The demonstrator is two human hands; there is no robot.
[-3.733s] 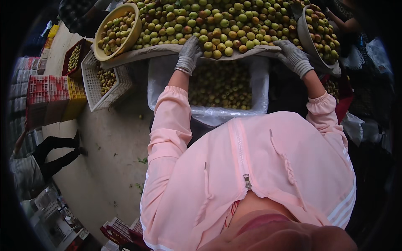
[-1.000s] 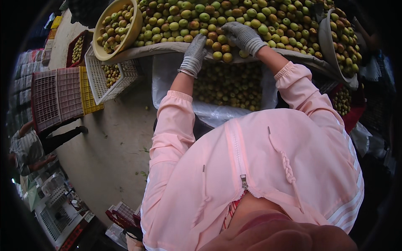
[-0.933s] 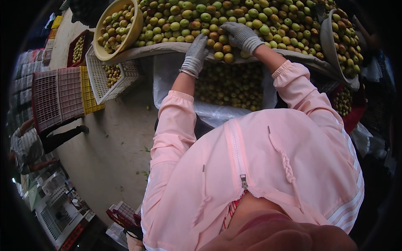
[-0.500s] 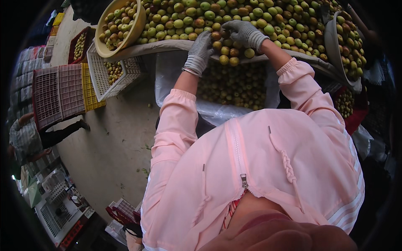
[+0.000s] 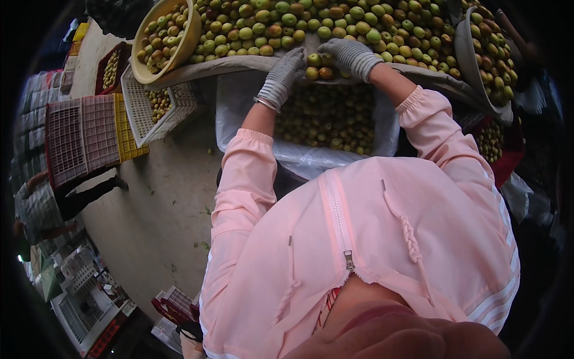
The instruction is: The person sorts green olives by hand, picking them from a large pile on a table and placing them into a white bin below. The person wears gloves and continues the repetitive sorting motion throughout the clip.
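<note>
Green and reddish-brown jujubes [image 5: 287, 19] cover the cloth-lined table [image 5: 239, 64] in front of me. My left hand [image 5: 283, 76], in a grey-and-white striped glove, rests at the table's near edge with fingers stretched out and nothing seen in them. Opposite it, my right hand [image 5: 354, 58], gloved alike, curves loosely with its fingers pointing left. Between the hands a few jujubes [image 5: 317, 72] sit at the edge, partly hidden by the right hand. Directly below stands a bin lined with clear plastic [image 5: 311, 163], holding many more jujubes [image 5: 326, 122].
A yellow bowl [image 5: 194, 33] of jujubes stands on the left, a grey basin [image 5: 469, 63] of them on the right. White [image 5: 133, 110], red [image 5: 122, 58] and stacked [image 5: 98, 128] crates line the left floor. Another person [image 5: 45, 206] is at far left.
Fewer jujubes lie between my hands, and a bare strip of cloth now shows behind them. My right hand has come slightly nearer to me.
</note>
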